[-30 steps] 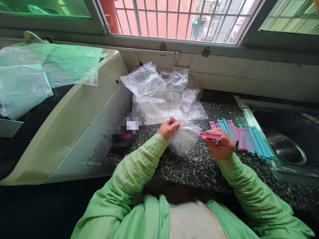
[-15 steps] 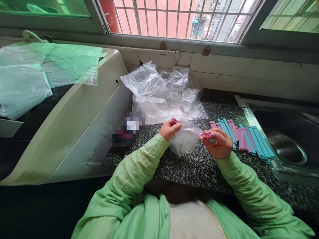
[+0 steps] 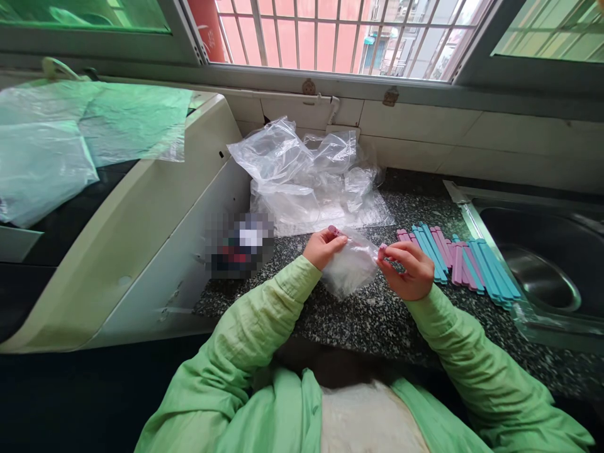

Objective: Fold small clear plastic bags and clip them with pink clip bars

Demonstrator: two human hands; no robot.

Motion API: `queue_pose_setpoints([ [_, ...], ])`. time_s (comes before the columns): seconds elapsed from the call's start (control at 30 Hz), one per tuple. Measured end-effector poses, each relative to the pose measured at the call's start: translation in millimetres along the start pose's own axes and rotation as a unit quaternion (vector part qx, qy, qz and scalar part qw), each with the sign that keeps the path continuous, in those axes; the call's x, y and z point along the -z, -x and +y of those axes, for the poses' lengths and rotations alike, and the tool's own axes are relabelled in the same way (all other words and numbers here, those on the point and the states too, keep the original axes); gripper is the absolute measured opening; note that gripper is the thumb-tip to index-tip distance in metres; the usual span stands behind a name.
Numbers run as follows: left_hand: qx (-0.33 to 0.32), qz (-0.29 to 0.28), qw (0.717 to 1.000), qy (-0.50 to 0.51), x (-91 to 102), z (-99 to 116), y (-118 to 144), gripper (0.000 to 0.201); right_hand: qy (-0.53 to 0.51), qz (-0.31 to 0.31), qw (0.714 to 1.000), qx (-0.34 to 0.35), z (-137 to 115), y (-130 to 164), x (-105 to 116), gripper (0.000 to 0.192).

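Far left, I am seeing loose plastic sheets (image 3: 70, 138) lying over a slanted cream appliance (image 3: 155, 214); nothing there is being touched. Moving inward, a heap of clear bags (image 3: 306, 176) is resting on the speckled counter (image 3: 377, 314) against the tiled wall, just behind my hands.

My left hand (image 3: 323, 246) is pinching the left end of a pink sealing stick (image 3: 336, 231) together with the gathered mouth of a small clear bag (image 3: 350, 269). The thumb and fingers are pressed onto it, and only the stick's tip is showing above them. The bag is hanging between my two hands, its body sagging toward the counter.

My right hand (image 3: 409, 272) is pinching the stick's other end at the bag's right corner, fingers curled and closed on it. The stick's long axis is running left to right, from one hand to the other, along the bag's mouth, most of it hidden by plastic. Both hands are equally on it; neither is nearer.

Just right of my right hand, a row of pink and teal sticks (image 3: 460, 264) is lying on the counter, long axes running away from me, apart from the fingers. Beyond them, the steel sink (image 3: 542, 264) is filling the right edge.
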State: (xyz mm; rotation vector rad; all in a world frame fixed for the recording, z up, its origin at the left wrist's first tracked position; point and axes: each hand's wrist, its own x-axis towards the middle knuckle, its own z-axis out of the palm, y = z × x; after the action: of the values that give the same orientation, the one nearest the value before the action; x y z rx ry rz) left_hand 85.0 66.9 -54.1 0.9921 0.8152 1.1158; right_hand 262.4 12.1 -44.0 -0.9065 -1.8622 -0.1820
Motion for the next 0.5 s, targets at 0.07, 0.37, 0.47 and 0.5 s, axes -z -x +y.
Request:
queue_pose_setpoints([
  [0.07,0.000,-0.002,1.000,0.001,-0.6,0.7,1.0,0.038,0.011,-0.002,1.000,-0.004,0.8,0.6,-1.4,0.018],
  [0.37,0.016,-0.014,1.000,-0.003,-4.7,0.1,4.9,0.045,0.075,-0.024,0.997,0.015,0.3,-0.5,-4.4,0.014],
  [0.47,0.012,-0.016,1.000,-0.010,-4.7,-1.6,4.7,0.044,0.096,-0.030,0.995,0.019,0.5,-0.6,-5.7,0.015],
  [0.5,0.011,-0.016,1.000,-0.012,-4.7,-2.0,4.7,0.044,0.101,-0.033,0.994,0.019,0.6,-0.6,-6.1,0.015],
])
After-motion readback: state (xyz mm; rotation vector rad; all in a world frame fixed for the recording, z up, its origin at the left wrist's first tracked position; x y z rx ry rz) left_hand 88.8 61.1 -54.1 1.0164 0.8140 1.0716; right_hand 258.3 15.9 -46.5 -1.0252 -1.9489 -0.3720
